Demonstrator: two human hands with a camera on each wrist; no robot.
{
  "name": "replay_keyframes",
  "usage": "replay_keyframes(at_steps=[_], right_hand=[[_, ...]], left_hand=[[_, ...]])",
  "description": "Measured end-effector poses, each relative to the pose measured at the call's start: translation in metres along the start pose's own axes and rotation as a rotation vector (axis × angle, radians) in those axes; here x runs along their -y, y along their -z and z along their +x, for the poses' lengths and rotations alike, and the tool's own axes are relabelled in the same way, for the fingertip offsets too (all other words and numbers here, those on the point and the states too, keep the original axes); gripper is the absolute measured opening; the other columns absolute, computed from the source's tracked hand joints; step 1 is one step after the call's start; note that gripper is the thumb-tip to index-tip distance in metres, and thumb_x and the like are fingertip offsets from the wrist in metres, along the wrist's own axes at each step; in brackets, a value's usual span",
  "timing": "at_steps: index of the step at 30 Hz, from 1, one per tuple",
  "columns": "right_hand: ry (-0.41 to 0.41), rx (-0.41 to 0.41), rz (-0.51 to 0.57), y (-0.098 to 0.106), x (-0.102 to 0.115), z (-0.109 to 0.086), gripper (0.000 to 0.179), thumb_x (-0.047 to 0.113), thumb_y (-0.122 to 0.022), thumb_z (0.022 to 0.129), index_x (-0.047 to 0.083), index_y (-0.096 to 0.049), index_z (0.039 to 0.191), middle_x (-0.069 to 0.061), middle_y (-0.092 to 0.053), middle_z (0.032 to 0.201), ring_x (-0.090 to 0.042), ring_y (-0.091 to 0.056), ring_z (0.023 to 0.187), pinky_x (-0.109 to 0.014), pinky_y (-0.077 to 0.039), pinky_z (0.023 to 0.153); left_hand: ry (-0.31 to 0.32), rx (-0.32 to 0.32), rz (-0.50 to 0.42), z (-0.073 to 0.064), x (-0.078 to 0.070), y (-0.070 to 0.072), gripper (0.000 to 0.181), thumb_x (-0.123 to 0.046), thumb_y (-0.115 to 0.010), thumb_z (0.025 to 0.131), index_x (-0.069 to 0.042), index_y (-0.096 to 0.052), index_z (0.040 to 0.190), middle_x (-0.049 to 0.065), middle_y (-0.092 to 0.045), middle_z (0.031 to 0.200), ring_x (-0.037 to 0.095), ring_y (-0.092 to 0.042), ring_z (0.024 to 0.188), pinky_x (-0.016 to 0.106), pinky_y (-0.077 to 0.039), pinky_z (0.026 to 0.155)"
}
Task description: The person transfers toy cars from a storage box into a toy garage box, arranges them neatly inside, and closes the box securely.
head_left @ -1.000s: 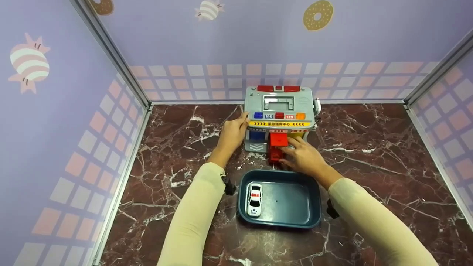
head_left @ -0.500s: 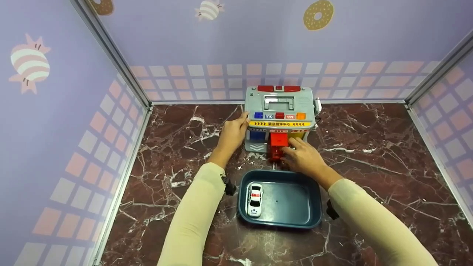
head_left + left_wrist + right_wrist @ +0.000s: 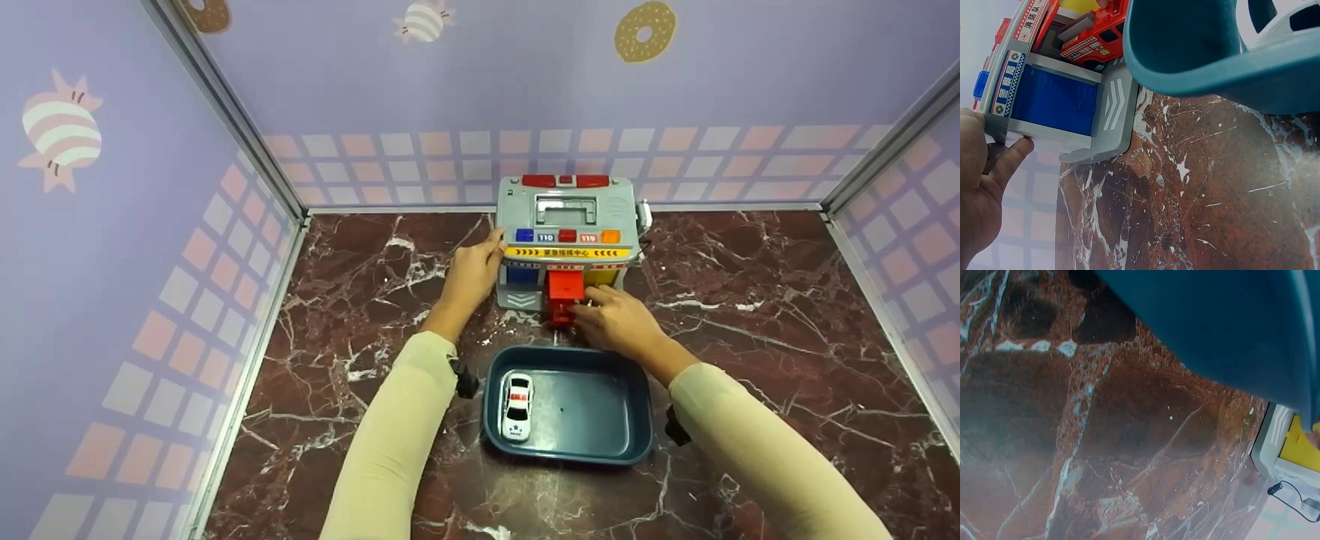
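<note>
A grey toy emergency station (image 3: 517, 202) stands against the back wall, with a blue door (image 3: 1055, 101) and a yellow door (image 3: 1300, 447) at its front. My left hand (image 3: 472, 274) holds its left side, a fingertip against the side wall in the left wrist view. A red toy fire truck (image 3: 564, 304) sits partway in the middle doorway. Its front end sticks out over the grey ramp. My right hand (image 3: 619, 319) grips the truck from the right, fingertips on its top and side. Only a sliver of that hand shows in the right wrist view.
A dark teal tray (image 3: 570, 454) stands close in front of the station, below the right hand. A white toy police car (image 3: 517, 405) lies along its left side. The tabletop (image 3: 360, 300) is dark red marble, with lilac walls (image 3: 360, 82) around it. A short black cable (image 3: 1289, 495) hangs from the station's right side.
The fire truck has slid slightly back into the middle doorway, with the right fingers shifting along it. The left hand, the tray and the police car stay put.
</note>
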State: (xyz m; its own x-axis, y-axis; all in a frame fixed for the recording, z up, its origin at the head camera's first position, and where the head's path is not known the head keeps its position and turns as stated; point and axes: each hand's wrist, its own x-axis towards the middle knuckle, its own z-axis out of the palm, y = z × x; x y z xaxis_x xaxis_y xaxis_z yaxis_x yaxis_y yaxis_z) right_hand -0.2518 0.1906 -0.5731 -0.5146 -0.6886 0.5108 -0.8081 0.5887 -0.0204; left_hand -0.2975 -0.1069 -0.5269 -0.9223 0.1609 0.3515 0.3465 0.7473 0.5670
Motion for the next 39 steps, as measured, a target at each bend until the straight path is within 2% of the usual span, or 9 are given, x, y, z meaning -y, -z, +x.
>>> replay_keyframes(at_steps=[3, 7, 12, 17, 22, 27, 31, 39], right_hand=[[0.007, 0.028, 0.015, 0.002, -0.001, -0.001, 0.018, 0.013, -0.089, 0.091, 0.010, -0.085, 0.108, -0.018, -0.074, 0.103, -0.041, -0.072, 0.094, -0.054, -0.064, 0.088], [-0.012, 0.110, 0.060, 0.006, -0.002, -0.001, 0.022, 0.017, -0.086, 0.096, 0.009, -0.084, 0.116, -0.020, -0.072, 0.109, -0.042, -0.073, 0.100, -0.057, -0.064, 0.094], [-0.074, 0.222, 0.168, 0.014, -0.002, -0.002, 0.028, 0.019, -0.078, 0.102, 0.009, -0.080, 0.128, -0.023, -0.065, 0.124, -0.042, -0.071, 0.106, -0.058, -0.062, 0.098], [-0.130, 0.289, 0.246, 0.019, -0.001, -0.005, 0.034, 0.022, -0.069, 0.107, 0.007, -0.077, 0.136, -0.024, -0.061, 0.140, -0.046, -0.067, 0.122, -0.061, -0.058, 0.108], [-0.151, 0.364, 0.209, 0.020, 0.001, -0.008, 0.047, 0.038, -0.063, 0.111, 0.014, -0.069, 0.151, -0.022, -0.059, 0.153, -0.048, -0.062, 0.132, -0.065, -0.054, 0.114], [-0.171, 0.449, 0.142, 0.024, 0.005, -0.009, 0.058, 0.057, -0.057, 0.111, 0.027, -0.062, 0.160, -0.014, -0.055, 0.164, -0.045, -0.056, 0.134, -0.068, -0.053, 0.110], [-0.164, 0.484, 0.066, 0.026, 0.010, -0.009, 0.066, 0.067, -0.052, 0.110, 0.029, -0.056, 0.164, -0.011, -0.053, 0.169, -0.047, -0.055, 0.138, -0.071, -0.051, 0.109], [-0.165, 0.520, -0.022, 0.025, 0.018, -0.008, 0.076, 0.075, -0.047, 0.107, 0.030, -0.050, 0.168, -0.007, -0.049, 0.173, -0.050, -0.044, 0.154, -0.080, -0.041, 0.117]], left_hand=[[-0.010, -0.006, 0.002, 0.000, 0.000, -0.001, 0.042, -0.028, -0.057, 0.117, -0.005, -0.069, 0.149, 0.017, -0.075, 0.139, 0.041, -0.076, 0.125, 0.054, -0.062, 0.107], [-0.003, -0.005, 0.000, 0.000, 0.000, -0.001, 0.042, -0.029, -0.057, 0.117, -0.007, -0.069, 0.150, 0.017, -0.074, 0.140, 0.042, -0.076, 0.123, 0.055, -0.062, 0.105], [0.026, 0.014, -0.002, 0.000, 0.000, 0.000, 0.043, -0.031, -0.056, 0.117, -0.009, -0.068, 0.152, 0.015, -0.074, 0.141, 0.040, -0.076, 0.125, 0.053, -0.062, 0.108], [0.040, 0.025, -0.009, -0.001, 0.000, 0.001, 0.043, -0.031, -0.055, 0.118, -0.009, -0.067, 0.153, 0.015, -0.074, 0.141, 0.038, -0.076, 0.125, 0.052, -0.062, 0.109], [0.041, 0.025, -0.011, 0.000, 0.000, 0.000, 0.043, -0.031, -0.055, 0.118, -0.009, -0.066, 0.154, 0.016, -0.075, 0.140, 0.039, -0.076, 0.125, 0.053, -0.061, 0.110], [0.038, 0.019, -0.011, 0.000, -0.001, 0.000, 0.043, -0.030, -0.055, 0.118, -0.009, -0.067, 0.153, 0.016, -0.076, 0.139, 0.039, -0.077, 0.123, 0.053, -0.061, 0.109], [0.030, 0.009, -0.003, 0.000, -0.001, 0.000, 0.042, -0.030, -0.056, 0.118, -0.008, -0.068, 0.152, 0.017, -0.077, 0.136, 0.040, -0.078, 0.120, 0.054, -0.062, 0.107], [0.032, 0.013, -0.003, 0.000, -0.002, 0.000, 0.042, -0.030, -0.055, 0.118, -0.009, -0.069, 0.152, 0.017, -0.077, 0.136, 0.041, -0.078, 0.121, 0.054, -0.062, 0.107]])
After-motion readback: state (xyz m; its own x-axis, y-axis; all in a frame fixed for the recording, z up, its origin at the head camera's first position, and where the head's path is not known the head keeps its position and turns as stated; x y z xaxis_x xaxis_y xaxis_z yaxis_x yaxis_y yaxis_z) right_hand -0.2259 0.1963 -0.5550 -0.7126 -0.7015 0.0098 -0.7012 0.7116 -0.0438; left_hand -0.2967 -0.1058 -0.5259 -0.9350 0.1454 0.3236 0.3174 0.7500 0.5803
